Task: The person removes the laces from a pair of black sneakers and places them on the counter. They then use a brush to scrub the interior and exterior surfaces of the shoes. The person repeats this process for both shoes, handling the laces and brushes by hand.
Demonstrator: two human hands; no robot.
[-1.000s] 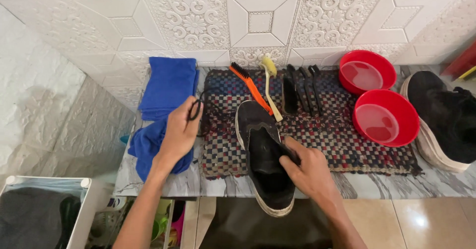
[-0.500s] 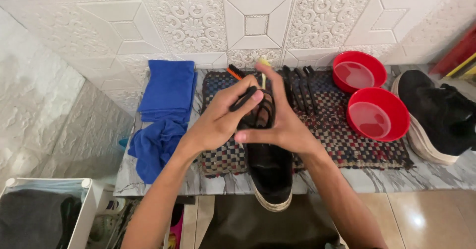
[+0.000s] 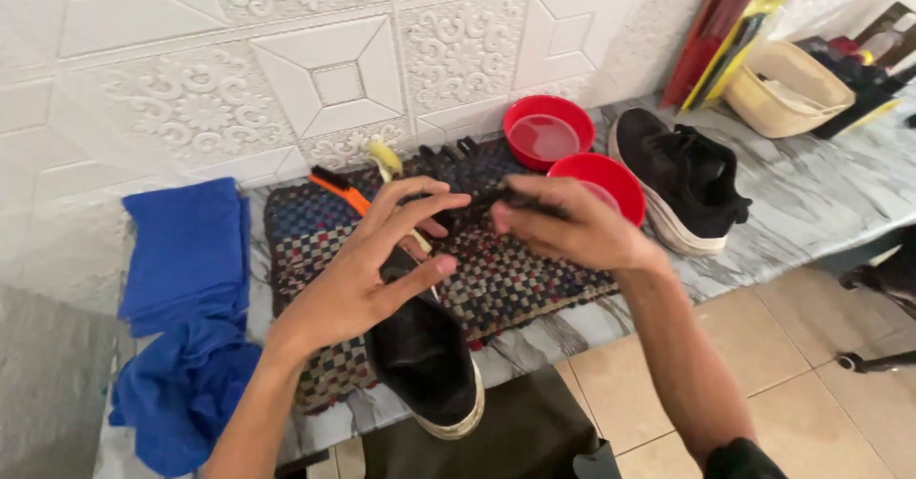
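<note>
Over the checked woven mat point(image 3: 534, 283) on the marble worktop point(image 3: 811, 202), both hands met. Right hand point(image 3: 563, 226) was pinched on a thin dark shoelace point(image 3: 477, 202); left hand point(image 3: 367, 269) hovered open-fingered above the black white-soled sneaker point(image 3: 425, 364).

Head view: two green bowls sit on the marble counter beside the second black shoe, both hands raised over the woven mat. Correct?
Not quite: the two bowls are red, not green, as the head view shows. The rest holds: they sit on the marble counter beside the second black shoe, with the left hand and right hand raised over the woven mat.
</note>
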